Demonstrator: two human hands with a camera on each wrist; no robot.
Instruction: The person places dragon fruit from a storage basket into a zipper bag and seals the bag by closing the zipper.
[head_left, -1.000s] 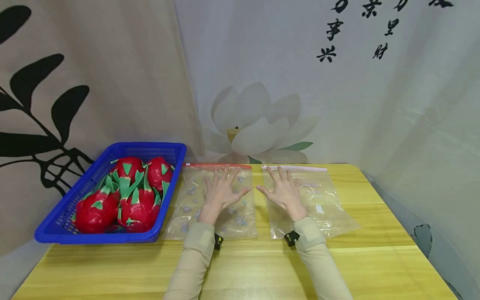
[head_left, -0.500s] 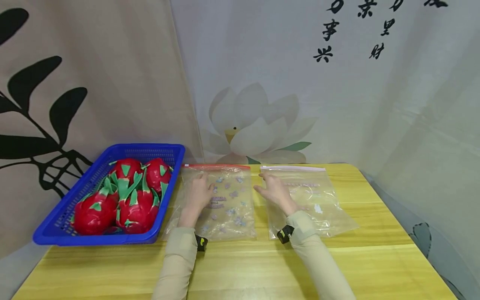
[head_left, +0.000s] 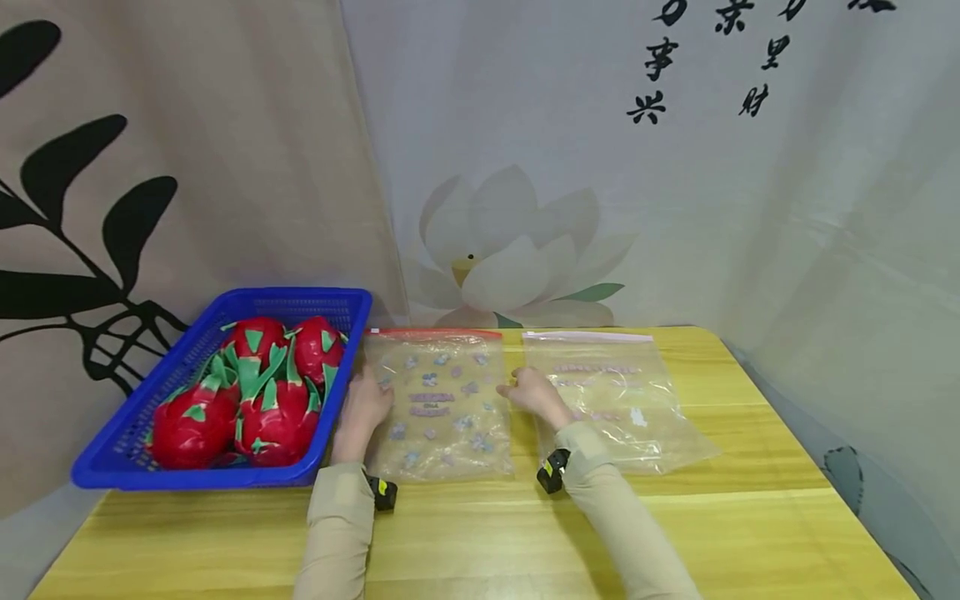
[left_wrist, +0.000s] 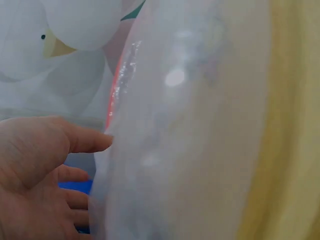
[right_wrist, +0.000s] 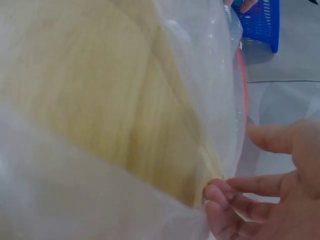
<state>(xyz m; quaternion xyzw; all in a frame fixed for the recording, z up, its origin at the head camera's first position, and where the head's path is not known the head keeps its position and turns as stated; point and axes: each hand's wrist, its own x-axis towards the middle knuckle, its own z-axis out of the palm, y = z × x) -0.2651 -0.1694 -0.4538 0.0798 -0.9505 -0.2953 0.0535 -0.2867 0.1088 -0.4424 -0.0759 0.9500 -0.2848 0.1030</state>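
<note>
Two clear zip bags lie flat on the wooden table. The left zip bag (head_left: 442, 404) has a red zip strip and a print of small flowers; the right zip bag (head_left: 622, 408) has a pale strip. My left hand (head_left: 363, 408) is at the left bag's left edge, between it and the blue basket. In the left wrist view, the thumb (left_wrist: 90, 140) reaches the bag's edge with the other fingers loosely bent below. My right hand (head_left: 536, 393) is over the right bag's left edge, its relaxed fingertips near the gap between the bags and its thumb apart.
A blue plastic basket (head_left: 363, 312) stands at the left, holding several red dragon fruits (head_left: 277, 421) with green tips. Behind the table (head_left: 480, 542) hangs a printed cloth (head_left: 525, 125). The table's right edge slants down toward the front.
My left hand has moved left from over the flowered bag to its left edge. The right hand has come slightly left and nearer, and its spread fingers have relaxed. The bags have stayed put.
</note>
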